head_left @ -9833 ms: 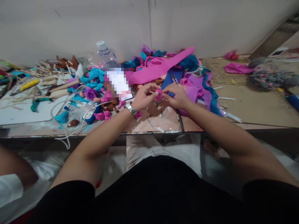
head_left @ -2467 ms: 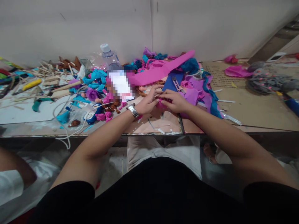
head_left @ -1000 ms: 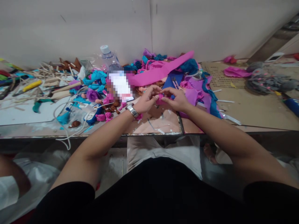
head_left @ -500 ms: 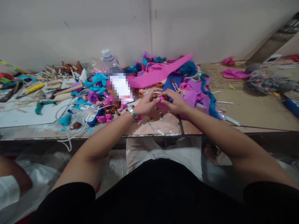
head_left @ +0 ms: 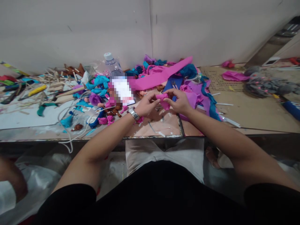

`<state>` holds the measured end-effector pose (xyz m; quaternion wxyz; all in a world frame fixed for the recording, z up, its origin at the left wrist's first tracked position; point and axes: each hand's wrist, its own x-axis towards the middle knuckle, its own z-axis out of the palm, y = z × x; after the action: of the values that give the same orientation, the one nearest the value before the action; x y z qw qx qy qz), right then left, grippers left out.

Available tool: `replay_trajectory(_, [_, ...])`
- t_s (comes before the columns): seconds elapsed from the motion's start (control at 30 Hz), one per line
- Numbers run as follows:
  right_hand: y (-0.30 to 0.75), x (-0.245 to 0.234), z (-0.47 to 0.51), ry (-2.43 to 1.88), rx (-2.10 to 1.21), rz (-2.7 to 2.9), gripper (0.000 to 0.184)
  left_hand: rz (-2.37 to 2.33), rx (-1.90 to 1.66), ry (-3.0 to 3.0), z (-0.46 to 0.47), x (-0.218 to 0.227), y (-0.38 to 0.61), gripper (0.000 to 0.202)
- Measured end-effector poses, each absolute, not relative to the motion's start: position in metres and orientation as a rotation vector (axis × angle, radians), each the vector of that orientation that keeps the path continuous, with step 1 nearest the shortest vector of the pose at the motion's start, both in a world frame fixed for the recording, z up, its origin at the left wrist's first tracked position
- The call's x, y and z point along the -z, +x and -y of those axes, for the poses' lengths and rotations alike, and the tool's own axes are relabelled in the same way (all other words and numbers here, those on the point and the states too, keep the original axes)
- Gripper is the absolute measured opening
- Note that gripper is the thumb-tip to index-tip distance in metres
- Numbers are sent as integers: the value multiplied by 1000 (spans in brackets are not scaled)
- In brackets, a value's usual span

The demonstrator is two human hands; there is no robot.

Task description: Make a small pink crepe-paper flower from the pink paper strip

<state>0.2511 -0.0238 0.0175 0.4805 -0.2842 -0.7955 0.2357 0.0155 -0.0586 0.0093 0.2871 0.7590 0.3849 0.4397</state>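
Over the middle of the work table (head_left: 150, 132), both hands pinch a small piece of pink crepe paper (head_left: 163, 100). My left hand (head_left: 146, 105), with a metal watch on its wrist, grips the paper's left end with closed fingers. My right hand (head_left: 178, 100) holds the right end, thumb and fingers pressed together. The paper is bunched between the fingertips, just above the table top. A long pink paper strip (head_left: 161, 76) lies behind the hands.
Crepe scraps in pink, purple and teal (head_left: 199, 90) pile up behind and to the right. A plastic bottle (head_left: 110, 62) stands at the back. Wooden sticks and hand tools (head_left: 44, 90) litter the left side. A white cable (head_left: 67, 131) hangs over the front edge. Small paper roses (head_left: 105, 118) lie left of my wrist.
Both hands have lifted slightly and turned the pink paper between the fingers; it shows more between the fingertips than half a second ago. The view has tilted a little.
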Motion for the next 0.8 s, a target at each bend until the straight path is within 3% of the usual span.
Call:
replay_trajectory(0.13, [252,-18,23,-741,-594,1969,73,-985,-1214,2235,65,-13,17,74])
replay_trajectory(0.37, [250,-18,25,-827,-588,1983,74,-990,-1278,2462,70,-21,22,48])
replay_trajectory(0.8, [251,-23,31,-787,-637,2049,75,-969,-1298,2400,68,-18,22,46])
